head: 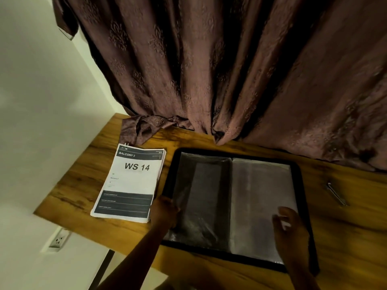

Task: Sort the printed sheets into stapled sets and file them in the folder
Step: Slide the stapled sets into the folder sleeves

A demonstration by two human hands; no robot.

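Note:
A black display folder [234,152] lies open on the wooden table, its clear plastic sleeves [257,189] showing. My left hand [166,208] grips the folder's left edge, fingers curled over the sleeve. My right hand [290,229] rests over the lower right page with fingers loosely bent; whether it pinches a sleeve is blurred. A stack of printed sheets [129,183], top page reading "WS 14" and "BALCONY 2", lies to the left of the folder, apart from both hands.
A slim metal stapler-like object [336,194] lies on the table to the right of the folder. A brown curtain [230,70] hangs down onto the table's back edge. A white wall and power socket [59,239] are at the left, below the table [88,181] edge.

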